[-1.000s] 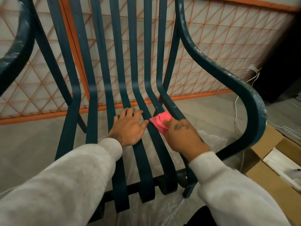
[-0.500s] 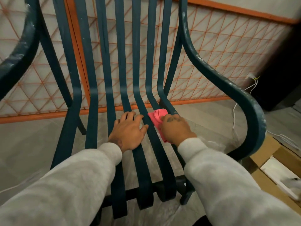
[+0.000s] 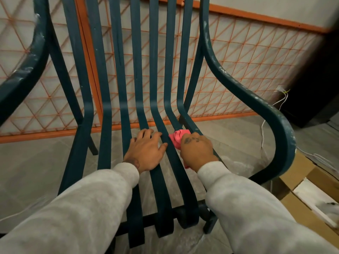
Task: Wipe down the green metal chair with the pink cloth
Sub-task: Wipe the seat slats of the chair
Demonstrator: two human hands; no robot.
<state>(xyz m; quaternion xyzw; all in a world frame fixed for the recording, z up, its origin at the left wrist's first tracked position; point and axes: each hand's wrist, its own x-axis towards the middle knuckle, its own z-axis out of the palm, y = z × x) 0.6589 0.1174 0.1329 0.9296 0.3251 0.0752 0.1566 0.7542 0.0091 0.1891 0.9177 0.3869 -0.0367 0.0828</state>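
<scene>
The green metal chair (image 3: 119,70) fills the view, with long curved slats running from the backrest down into the seat and a scuffed armrest on each side. My right hand (image 3: 198,151) grips the bunched pink cloth (image 3: 177,138) and presses it on the right-hand seat slats, close to where they bend upward. My left hand (image 3: 145,151) rests flat on the middle seat slats just left of the cloth, fingers spread. Part of the cloth is hidden under my right hand.
An orange wire-mesh panel (image 3: 238,70) stands behind the chair against the wall. Cardboard boxes (image 3: 300,173) lie on the floor at the right, beside white cables (image 3: 264,123). Clear plastic sheeting covers the floor under the chair.
My right hand has slid the pink cloth up the right seat slats toward the backrest bend. My left hand has stayed in place on the middle slats.
</scene>
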